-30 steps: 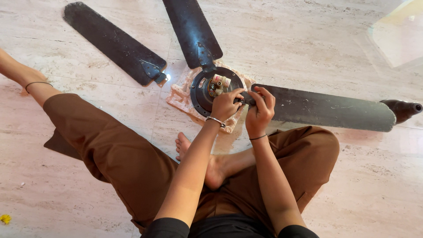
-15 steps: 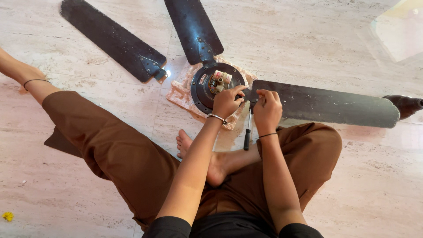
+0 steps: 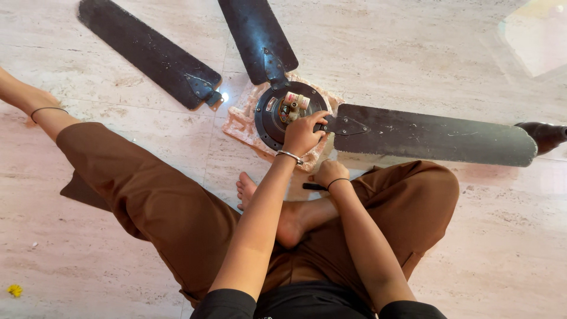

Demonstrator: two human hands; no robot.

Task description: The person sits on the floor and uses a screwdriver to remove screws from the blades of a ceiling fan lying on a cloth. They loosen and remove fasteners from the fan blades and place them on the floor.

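The ceiling fan motor [image 3: 283, 115], a round black hub with a cluster of pale and reddish parts at its centre, lies on the floor directly under and just beyond the left hand [image 3: 302, 134]. That hand rests on the hub's near-right rim, fingers curled down and closed against the metal where the right-hand blade's bracket meets the hub. A metal bangle [image 3: 289, 156] sits on its wrist.

The long dark blade [image 3: 437, 136] runs away to the right of the left hand, its bracket end touching the hub just beside the fingertips. A second blade [image 3: 257, 38] is fixed to the hub on the far side of the hand and points away from the person. A third blade [image 3: 147, 53] lies loose on the floor, well to the left of the hand and apart from the hub.

Under the hub, a pale pinkish cloth [image 3: 242, 127] shows past the left and near edges.

The right hand [image 3: 329, 173] is nearer the person than the left, low by the floor beside the right knee. It is closed around a dark tool handle [image 3: 313, 186], whose end pokes out to the left of the fist; the rest of the tool is hidden.

The person sits on the marble floor [image 3: 449, 59] in brown trousers [image 3: 153, 201], a bare foot [image 3: 266, 207] tucked below both hands. A dark rounded object [image 3: 546, 134] lies past the long blade's tip.
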